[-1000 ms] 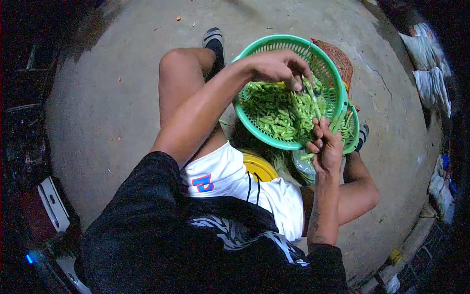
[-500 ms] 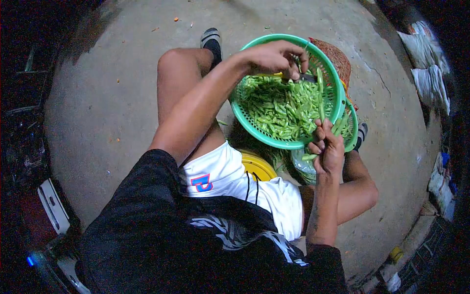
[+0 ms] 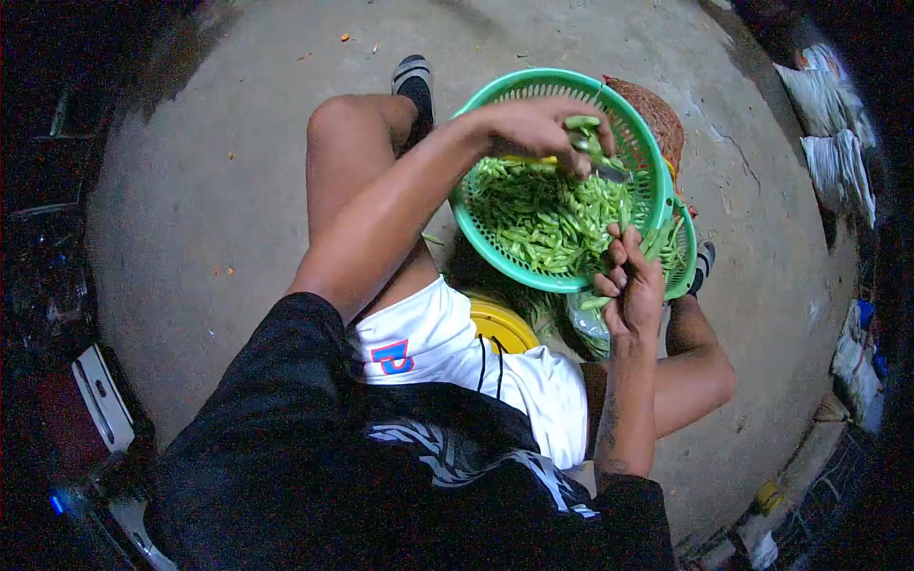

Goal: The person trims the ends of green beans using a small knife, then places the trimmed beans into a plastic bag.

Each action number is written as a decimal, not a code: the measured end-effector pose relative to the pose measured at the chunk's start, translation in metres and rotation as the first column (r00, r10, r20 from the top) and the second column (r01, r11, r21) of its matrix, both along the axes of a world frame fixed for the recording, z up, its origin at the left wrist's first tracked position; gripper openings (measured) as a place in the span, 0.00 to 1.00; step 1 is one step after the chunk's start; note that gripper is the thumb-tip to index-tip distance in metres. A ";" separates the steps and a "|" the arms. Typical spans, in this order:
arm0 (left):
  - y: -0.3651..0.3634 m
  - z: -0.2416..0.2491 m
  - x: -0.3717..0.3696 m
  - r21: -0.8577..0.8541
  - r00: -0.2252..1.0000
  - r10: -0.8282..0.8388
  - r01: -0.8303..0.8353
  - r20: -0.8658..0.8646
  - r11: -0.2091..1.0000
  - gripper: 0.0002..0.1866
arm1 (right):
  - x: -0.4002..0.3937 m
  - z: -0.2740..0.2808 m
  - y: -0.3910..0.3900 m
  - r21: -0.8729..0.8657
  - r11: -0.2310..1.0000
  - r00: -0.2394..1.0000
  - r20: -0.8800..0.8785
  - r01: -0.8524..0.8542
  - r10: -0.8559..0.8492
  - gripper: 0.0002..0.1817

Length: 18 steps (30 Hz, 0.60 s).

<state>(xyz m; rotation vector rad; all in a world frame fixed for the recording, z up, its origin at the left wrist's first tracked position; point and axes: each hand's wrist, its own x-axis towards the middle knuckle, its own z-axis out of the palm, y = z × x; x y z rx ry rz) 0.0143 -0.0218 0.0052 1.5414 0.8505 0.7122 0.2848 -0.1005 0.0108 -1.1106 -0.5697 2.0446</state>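
My left hand [image 3: 538,128] is closed around a knife, its dark blade [image 3: 611,174] pointing right over the large green colander [image 3: 505,265]. A pale green bean piece [image 3: 583,124] shows at its fingertips, somewhat blurred. Sliced green beans [image 3: 547,224] fill much of the colander. Close to the colander's lower right rim, my right hand [image 3: 640,285] is closed, pinching a bean whose short end [image 3: 624,228] points up toward the blade. Another bean [image 3: 596,303] sticks out of that palm on the left.
A smaller green basket [image 3: 682,276] with whole beans stands beside the colander, partly behind it. A reddish mesh sack [image 3: 657,119] lies beyond. Below are a clear plastic bag [image 3: 588,324] and a yellow round item [image 3: 505,322] between my legs. White sacks [image 3: 838,171] lie at the right.
The long bean standing up from my right hand is now much shorter. The knife has shifted slightly down, and a bean piece now shows at my left fingertips.
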 end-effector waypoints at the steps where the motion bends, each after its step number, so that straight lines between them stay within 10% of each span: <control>1: -0.004 -0.003 0.009 -0.053 0.998 -0.034 0.037 0.055 0.998 0.22 | -0.001 0.000 0.000 -0.028 1.000 1.000 -0.019 -0.001 0.001 0.11; 13: -0.017 0.010 0.036 -0.007 0.979 -0.181 0.181 -0.092 0.983 0.22 | 0.000 -0.020 -0.003 0.020 0.997 0.997 -0.019 0.072 -0.072 0.10; 18: 0.000 -0.009 0.007 -0.041 0.993 -0.055 0.060 0.106 0.997 0.18 | 0.001 -0.010 0.003 0.011 1.000 0.998 -0.065 -0.006 0.007 0.08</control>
